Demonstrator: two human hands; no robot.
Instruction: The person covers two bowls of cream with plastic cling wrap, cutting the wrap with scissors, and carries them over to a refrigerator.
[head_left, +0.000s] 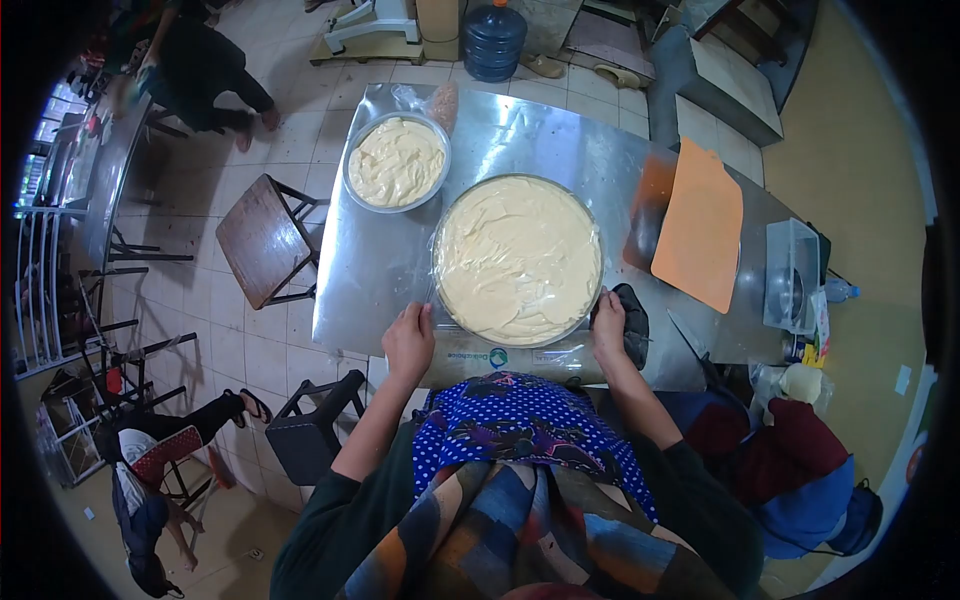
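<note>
A large round bowl of pale, creamy mixture (520, 255) stands on the metal table, with glossy highlights and clear plastic wrap (434, 268) showing at its left side. At the bowl's lower left, my left hand (409, 342) is closed in a pinch on the wrap's edge. My right hand (607, 326) is closed at the lower right rim, seemingly on the same wrap; the thin film is hard to make out there. A wide wrap roll with printed lettering (500, 361) lies between my hands along the near table edge. Beside my right hand is a black object (630, 325).
A smaller tub of the same mixture (397, 162) and a bag of brown bits (442, 107) are at the back left. Rightward are an orange sheet (700, 225), a knife (688, 333) and a clear plastic box (791, 275). A wooden stool (265, 242) stands left of the table (350, 290).
</note>
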